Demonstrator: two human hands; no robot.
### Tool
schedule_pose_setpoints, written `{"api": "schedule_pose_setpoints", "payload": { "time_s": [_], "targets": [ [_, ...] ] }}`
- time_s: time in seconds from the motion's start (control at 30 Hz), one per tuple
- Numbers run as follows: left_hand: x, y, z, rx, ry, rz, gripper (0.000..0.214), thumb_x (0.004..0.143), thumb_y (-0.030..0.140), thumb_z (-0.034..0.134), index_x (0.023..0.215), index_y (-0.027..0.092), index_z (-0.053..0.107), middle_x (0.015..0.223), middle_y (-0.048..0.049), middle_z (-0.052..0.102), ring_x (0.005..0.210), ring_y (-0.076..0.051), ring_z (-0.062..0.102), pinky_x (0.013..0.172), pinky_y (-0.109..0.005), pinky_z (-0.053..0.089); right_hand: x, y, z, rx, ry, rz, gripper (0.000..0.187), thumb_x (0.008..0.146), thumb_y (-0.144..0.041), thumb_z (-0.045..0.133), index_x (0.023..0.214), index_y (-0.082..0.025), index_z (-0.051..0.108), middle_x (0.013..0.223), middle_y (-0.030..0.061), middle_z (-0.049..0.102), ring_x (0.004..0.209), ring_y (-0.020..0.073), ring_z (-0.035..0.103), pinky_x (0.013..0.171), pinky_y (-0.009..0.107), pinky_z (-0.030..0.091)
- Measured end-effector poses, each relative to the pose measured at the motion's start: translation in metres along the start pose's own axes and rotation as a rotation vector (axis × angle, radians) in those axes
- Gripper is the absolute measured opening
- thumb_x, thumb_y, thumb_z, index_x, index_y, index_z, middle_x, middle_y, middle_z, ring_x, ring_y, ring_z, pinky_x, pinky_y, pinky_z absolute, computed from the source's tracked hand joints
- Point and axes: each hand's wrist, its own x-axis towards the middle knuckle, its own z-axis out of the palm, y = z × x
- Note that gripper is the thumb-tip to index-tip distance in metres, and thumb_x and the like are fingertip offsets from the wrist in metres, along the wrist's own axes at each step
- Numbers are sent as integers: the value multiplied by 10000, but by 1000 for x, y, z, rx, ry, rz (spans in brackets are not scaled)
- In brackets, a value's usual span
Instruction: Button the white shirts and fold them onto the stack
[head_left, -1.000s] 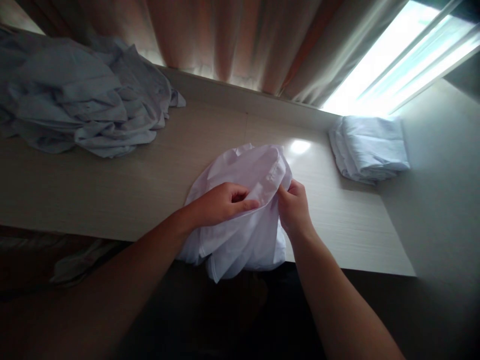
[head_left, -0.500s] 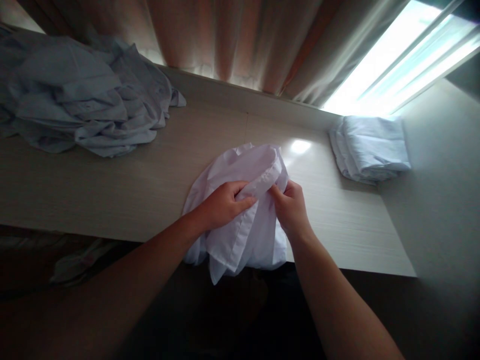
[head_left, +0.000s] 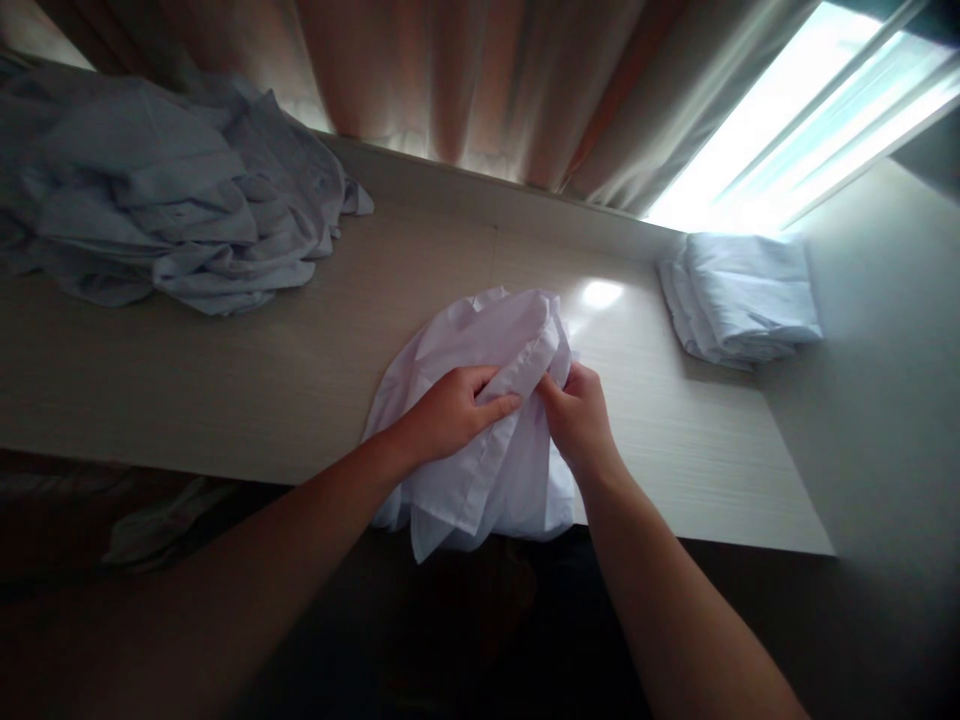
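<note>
A white shirt [head_left: 480,340] lies bunched at the front edge of the table, its lower part drooping over that edge. My left hand [head_left: 466,408] grips it from the left, thumb on top of a stitched band of the cloth and the fingers tucked under. On the right side, my right hand [head_left: 579,412] pinches the fabric close to the same band. Some of the right fingertips are hidden in the folds.
Crumpled pale garments [head_left: 172,190] are heaped at the left of the table [head_left: 300,350]. A folded white stack [head_left: 754,295] sits at the right, against a wall [head_left: 870,380]. Curtains [head_left: 480,80] and a bright window [head_left: 772,120] line the back.
My left hand has slid slightly to the right along the cloth. The stitched band and the shirt's hanging corner have shifted a little; my right hand stays nearly in place.
</note>
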Motion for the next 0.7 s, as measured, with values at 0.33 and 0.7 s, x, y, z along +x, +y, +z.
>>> {"api": "schedule_pose_setpoints", "payload": {
  "time_s": [0.33, 0.7],
  "targets": [
    [-1, -1, 0, 58, 5, -22, 320, 839, 467, 671, 989, 190, 729, 978, -41, 743, 906, -226, 671, 820, -330, 495, 0, -1, 0, -25, 15, -13, 275, 851, -423, 640, 725, -178, 648, 726, 21, 653, 670, 140, 537, 553, 246, 438],
    [3, -4, -2, 103, -36, -71, 320, 864, 431, 623, 1023, 169, 717, 1005, -55, 745, 937, -241, 679, 837, -352, 503, 2, -1, 0, -42, -12, 3, 312, 842, -465, 648, 741, -171, 668, 719, 27, 669, 666, 152, 563, 567, 259, 447]
  ]
}}
